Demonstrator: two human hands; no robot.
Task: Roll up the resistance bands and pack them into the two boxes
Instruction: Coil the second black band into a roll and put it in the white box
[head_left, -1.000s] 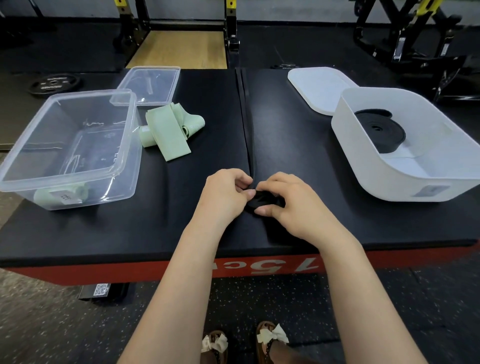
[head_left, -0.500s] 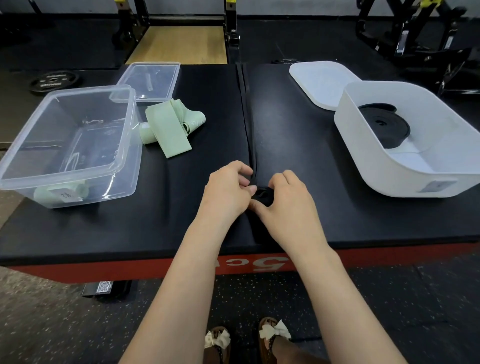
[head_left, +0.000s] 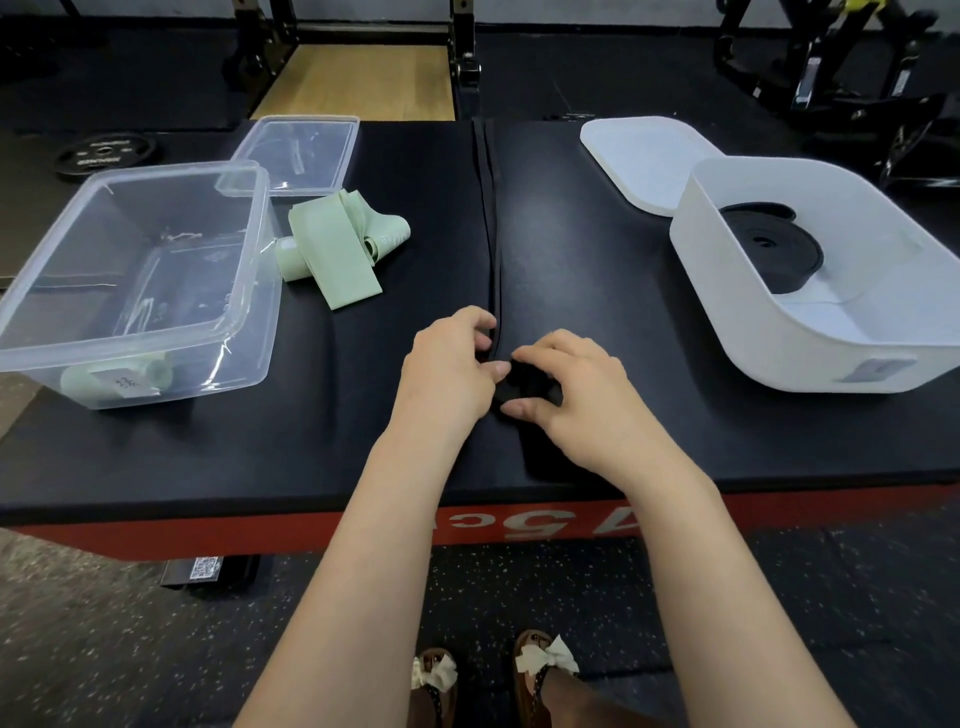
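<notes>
A long black resistance band (head_left: 491, 208) lies straight down the middle of the black platform (head_left: 623, 322), its near end wound into a small roll between my hands. My left hand (head_left: 447, 364) pinches the roll from the left. My right hand (head_left: 566, 387) curls round it from the right, thumb under it. A clear plastic box (head_left: 47, 291) at the left holds a pale green roll (head_left: 111, 379). A white box (head_left: 779, 343) at the right holds a rolled black band (head_left: 774, 254). Loose pale green bands (head_left: 337, 244) lie beside the clear box.
A clear lid (head_left: 301, 150) lies behind the clear box, a white lid (head_left: 644, 156) behind the white box. The platform's red front edge (head_left: 311, 530) runs below my forearms. A weight plate (head_left: 104, 153) and gym frames stand on the floor beyond.
My hands have turned the black roll a little further along the band, and my right thumb now shows under it. The camera view has shifted slightly.
</notes>
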